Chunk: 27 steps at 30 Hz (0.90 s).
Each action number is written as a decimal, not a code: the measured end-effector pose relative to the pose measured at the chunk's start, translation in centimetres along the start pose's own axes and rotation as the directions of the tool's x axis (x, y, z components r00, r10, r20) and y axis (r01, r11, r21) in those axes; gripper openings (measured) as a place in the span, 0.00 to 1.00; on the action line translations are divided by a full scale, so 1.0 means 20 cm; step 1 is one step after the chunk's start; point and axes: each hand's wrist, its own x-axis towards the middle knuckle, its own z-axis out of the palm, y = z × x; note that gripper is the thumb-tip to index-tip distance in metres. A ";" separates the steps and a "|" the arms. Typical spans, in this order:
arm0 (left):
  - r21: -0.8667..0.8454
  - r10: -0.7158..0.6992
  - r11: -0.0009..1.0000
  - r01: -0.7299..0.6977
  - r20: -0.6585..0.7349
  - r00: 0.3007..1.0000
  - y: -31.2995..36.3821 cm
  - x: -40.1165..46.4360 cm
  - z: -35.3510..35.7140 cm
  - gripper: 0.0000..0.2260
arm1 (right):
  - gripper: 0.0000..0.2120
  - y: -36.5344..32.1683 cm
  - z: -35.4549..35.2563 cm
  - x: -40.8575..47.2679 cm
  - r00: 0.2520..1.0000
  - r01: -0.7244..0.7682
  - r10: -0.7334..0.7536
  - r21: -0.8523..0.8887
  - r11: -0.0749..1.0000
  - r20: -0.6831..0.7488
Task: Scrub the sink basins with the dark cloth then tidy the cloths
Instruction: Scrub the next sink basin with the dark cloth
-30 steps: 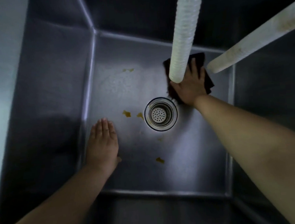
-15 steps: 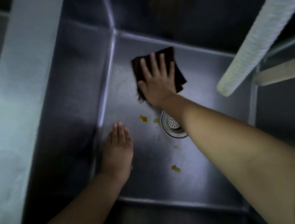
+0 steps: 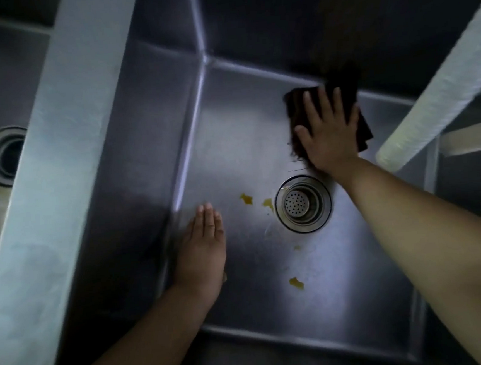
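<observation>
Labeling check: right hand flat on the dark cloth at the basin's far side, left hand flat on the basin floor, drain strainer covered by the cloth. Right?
Not quite. In the head view the drain strainer is uncovered; the dark cloth lies beyond it under the right hand. The left hand is flat on the basin floor, as stated.

Left hand (image 3: pixel 203 248) lies flat, fingers straight and together, near left. Right hand (image 3: pixel 327 129) reaches far right, fingers spread, palm pressing down.

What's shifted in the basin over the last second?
The right hand swept the dark cloth left along the far edge, then back right, pressing flat throughout. The left hand stayed flat on the basin floor; yellow scraps beside the drain remain.
</observation>
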 end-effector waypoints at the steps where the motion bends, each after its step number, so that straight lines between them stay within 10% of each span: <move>1: -0.012 -0.012 1.000 0.012 0.009 1.000 0.01 -0.01 -0.01 0.53 | 0.31 0.01 0.00 -0.01 0.998 -0.059 0.058 0.020 0.998 0.011; 6: -0.063 -0.014 0.998 0.012 -0.030 0.999 0.00 0.04 0.10 0.31 | 0.32 -0.25 -0.02 0.11 0.954 -0.299 0.297 0.075 0.951 0.046; 18: -0.054 0.006 0.999 -0.008 -0.042 0.999 0.01 0.05 0.13 0.25 | 0.29 -0.69 -0.08 0.35 0.957 0.281 -0.282 0.018 0.959 0.061; 22: 0.039 0.010 0.999 -0.012 0.053 0.999 -0.02 0.02 0.06 0.51 | 0.29 -0.64 -0.07 0.16 0.913 0.397 -0.396 0.010 0.918 0.100; 27: 0.046 -0.013 0.999 0.013 0.007 1.000 0.00 -0.05 -0.04 0.34 | 0.30 -0.54 -0.02 -0.23 0.866 0.477 -0.473 0.018 0.879 0.158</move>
